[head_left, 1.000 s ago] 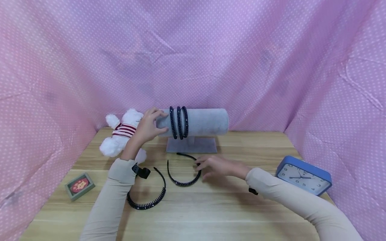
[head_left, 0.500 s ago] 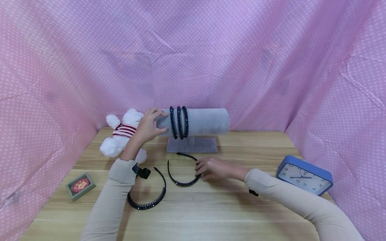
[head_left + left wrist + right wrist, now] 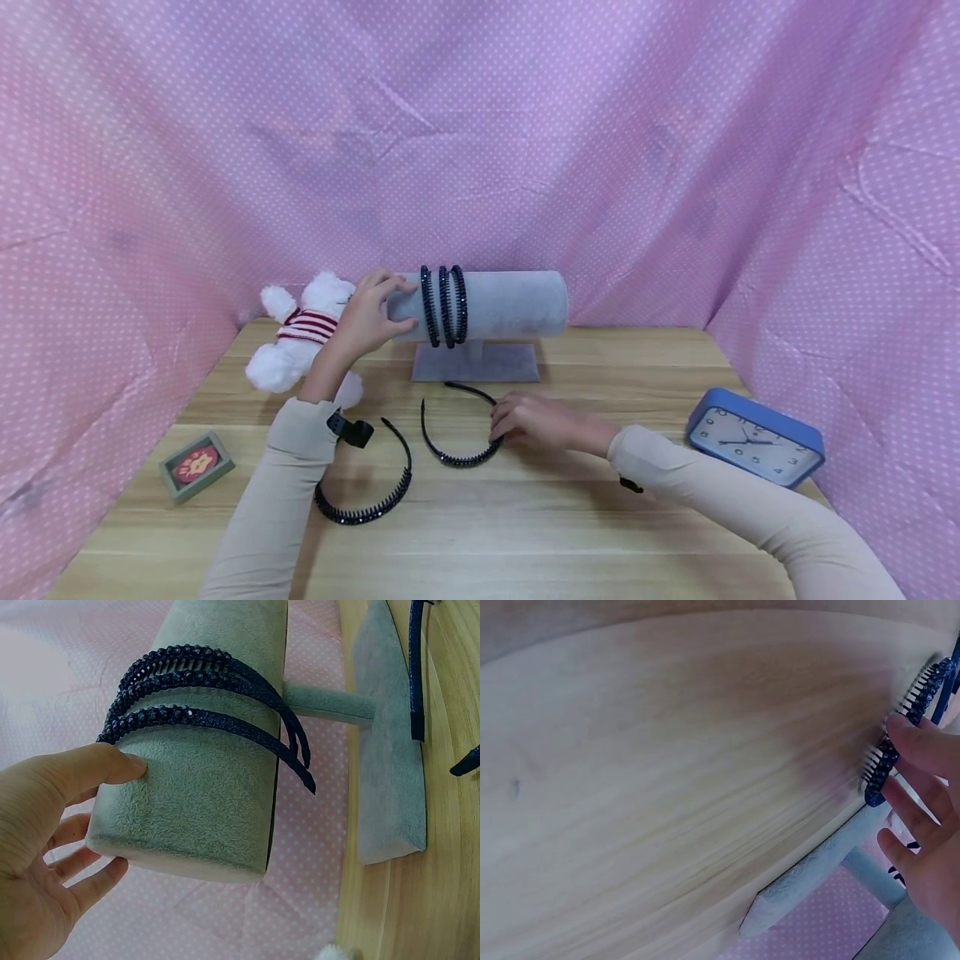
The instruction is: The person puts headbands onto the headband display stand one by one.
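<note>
A grey padded roll stand carries three dark beaded headbands near its left end. My left hand holds that end, thumb on one side and fingers around the other. On the table in front of the stand lies a toothed black headband, its tips pointing away. My right hand pinches its right side between thumb and fingers; in the right wrist view the beaded band crosses under the thumb. A second loose headband lies nearer, beside the left forearm, partly hidden by it.
A white plush toy in a striped top sits behind the left arm. At the left lies a small green frame with a red picture. A blue clock stands at the right, close to the right sleeve. Pink dotted cloth hangs behind the table.
The right hand's fingers have come together on the headband in front of the stand. That headband has shifted slightly right. The left hand has stayed on the roll's end.
</note>
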